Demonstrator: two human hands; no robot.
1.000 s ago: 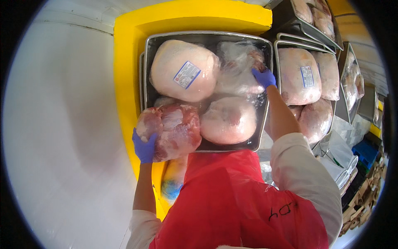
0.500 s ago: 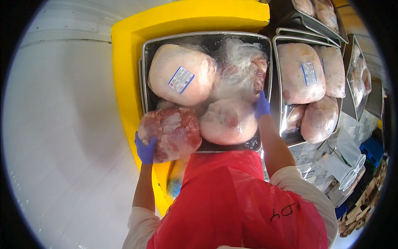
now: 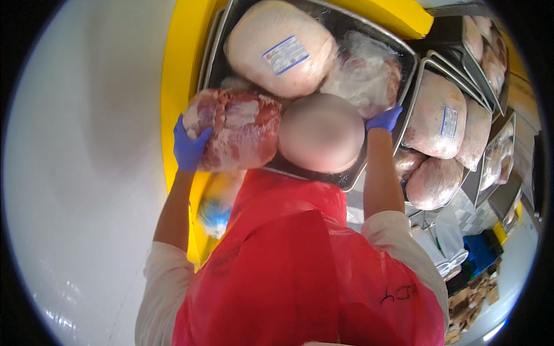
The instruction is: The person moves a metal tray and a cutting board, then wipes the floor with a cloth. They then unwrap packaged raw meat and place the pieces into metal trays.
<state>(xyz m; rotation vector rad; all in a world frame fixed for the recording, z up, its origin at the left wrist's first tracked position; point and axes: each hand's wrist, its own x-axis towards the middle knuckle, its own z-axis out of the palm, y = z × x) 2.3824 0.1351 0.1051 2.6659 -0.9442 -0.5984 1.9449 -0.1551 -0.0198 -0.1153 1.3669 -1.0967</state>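
Note:
My left hand [image 3: 191, 144], in a blue glove, grips the left end of a bare red piece of meat [image 3: 245, 134] at the near left corner of a metal tray [image 3: 411, 64]. Its thumb lies against the meat; part of the fingers is hidden. On the opposite side my right hand [image 3: 385, 120], also gloved blue, is closed over the tray's right rim, touching or close to a plastic-wrapped piece of meat [image 3: 366, 75]. Between my hands rests a pale, rounded piece [image 3: 321, 134], blurred. Behind the red meat sits a large pale wrapped cut [image 3: 277, 43] with a white-and-blue label.
A yellow frame [image 3: 179, 75] surrounds the tray's left and far sides. Another metal tray of wrapped meat [image 3: 435, 118] stands close on the right, with more loaded trays [image 3: 487, 52] beyond. A white surface [image 3: 115, 173] fills the left. A blue crate [image 3: 482, 254] is at lower right.
The view has turned, so the trays appear tilted and the near tray higher. My left hand stays at the red meat; my right hand stays at the tray's right side.

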